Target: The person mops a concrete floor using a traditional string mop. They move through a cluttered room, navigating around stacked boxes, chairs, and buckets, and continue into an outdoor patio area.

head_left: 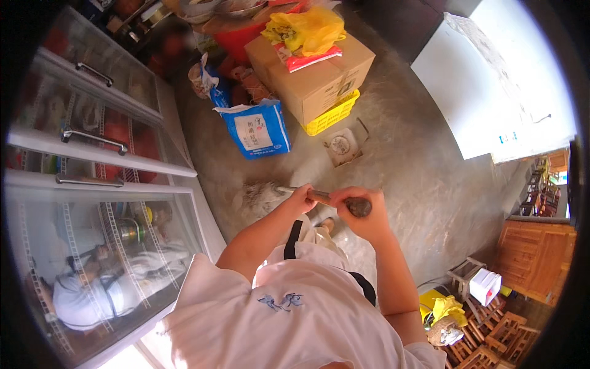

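The smooth, grey concrete floor [424, 178] carries an open, blue, boxy bag with a white front panel [257, 132], a yellow plastic basket [335, 115] and a blurred, pale, stringy mop head [261, 195].

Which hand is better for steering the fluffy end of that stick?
Probably the left hand: it grips the handle nearer the blurred, greyish fluffy end. The right hand grips up by the dark top end, farther from the fluff.

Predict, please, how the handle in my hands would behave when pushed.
The handle is probably stiff, since it runs straight between the left hand and right hand. Its rounded end suggests it might roll if pushed while lying loose.
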Tool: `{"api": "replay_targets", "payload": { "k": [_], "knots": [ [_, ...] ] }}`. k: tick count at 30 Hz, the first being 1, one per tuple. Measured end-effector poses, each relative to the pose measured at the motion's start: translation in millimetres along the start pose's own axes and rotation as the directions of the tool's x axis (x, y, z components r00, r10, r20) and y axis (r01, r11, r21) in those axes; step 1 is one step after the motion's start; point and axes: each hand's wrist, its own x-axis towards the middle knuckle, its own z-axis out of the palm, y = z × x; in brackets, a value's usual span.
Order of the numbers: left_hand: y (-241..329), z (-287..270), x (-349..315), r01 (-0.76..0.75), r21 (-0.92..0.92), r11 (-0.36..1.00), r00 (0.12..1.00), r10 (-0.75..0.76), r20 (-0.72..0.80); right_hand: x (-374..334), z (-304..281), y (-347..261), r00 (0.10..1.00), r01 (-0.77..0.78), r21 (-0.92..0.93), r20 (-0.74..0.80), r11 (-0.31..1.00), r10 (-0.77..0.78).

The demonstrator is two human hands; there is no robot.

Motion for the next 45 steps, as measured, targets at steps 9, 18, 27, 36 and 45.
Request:
{"api": "replay_targets", "payload": {
  "k": [9, 18, 27, 36, 45],
  "knots": [
    [-15.6, 88.9, -47.2, -0.055, 0.143, 0.988, 0.989, 0.034, 0.142, -36.4, -8.6, -89.8, 0.97, 0.241, -0.18, 0.041, 0.954, -0.238],
    [42.1, 117.6, -42.0, -0.264, 0.156, 0.952, 0.959, 0.243, 0.143, -19.7, 10.7, -75.3, 0.952, 0.286, -0.165, -0.062, 0.944, -0.299],
    [31.2, 66.8, 60.2, -0.157, 0.4, 0.903, 0.985, 0.173, -0.004, -28.3, 34.4, 36.8, 0.922, 0.081, 0.024, -0.382, 0.996, -0.066],
    [-78.4, 100.7, 54.9, 0.062, 0.515, 0.855, 0.998, -0.052, -0.035, -76.9, -59.0, 30.1, 0.783, -0.144, 0.173, -0.582, 0.974, 0.219],
    [-245.2, 96.7, 71.9, 0.221, 0.503, 0.836, 0.973, -0.156, -0.168, -178.3, -191.0, 77.4, 0.793, -0.248, 0.153, -0.536, 0.956, 0.292]
  ]
}}
